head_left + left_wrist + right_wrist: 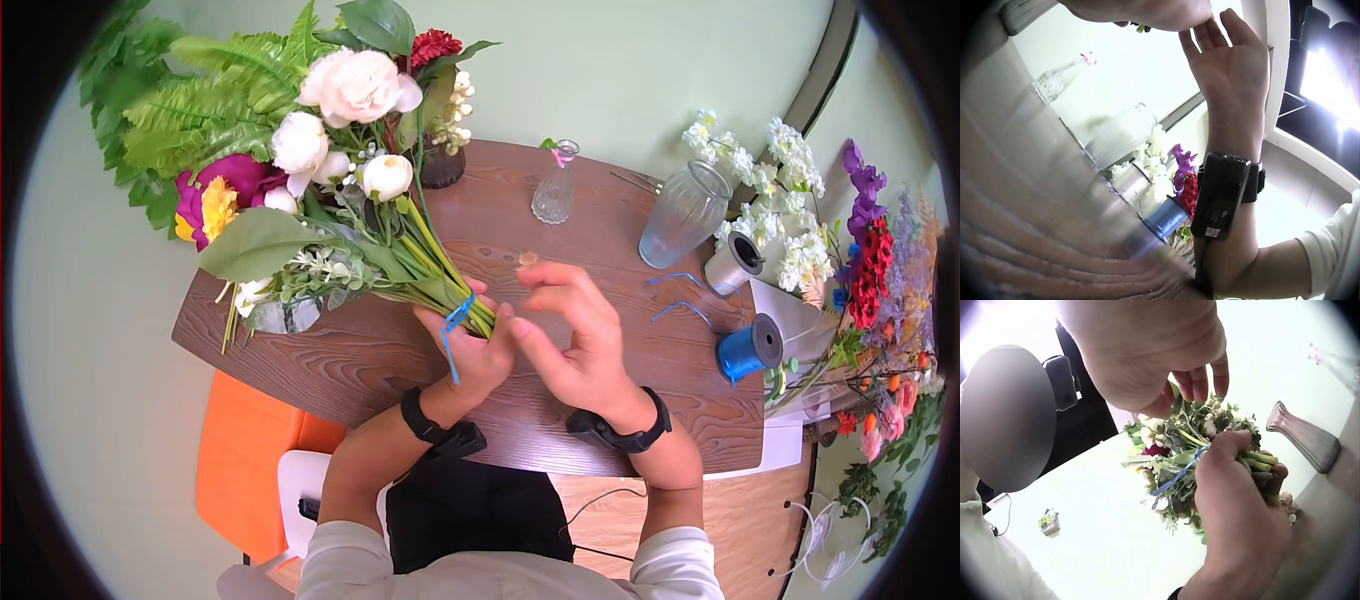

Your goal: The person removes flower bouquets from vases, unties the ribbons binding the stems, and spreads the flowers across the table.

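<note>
My left hand [478, 352] grips a bouquet's green stems [432, 268] near their lower ends. A blue ribbon [459, 312] circles the stems just above that hand, one tail hanging down; it also shows in the right wrist view as a blue ribbon [1179, 474]. The bouquet carries white blooms [358, 88], a purple and yellow flower [218, 203] and broad green leaves [255, 243], leaning to the upper left. Close beside the stem ends is my right hand [580, 345], its fingers loosely bent with nothing between them and its thumb near the left hand.
On the wooden table [610, 370] stand a small glass bottle [554, 190], a larger glass vase [684, 215] and a dark vase [443, 165]. Toward the right lie a silver ribbon spool [728, 268], a blue ribbon spool [742, 350] and cut blue ribbon pieces. More flowers [872, 270] crowd the right side.
</note>
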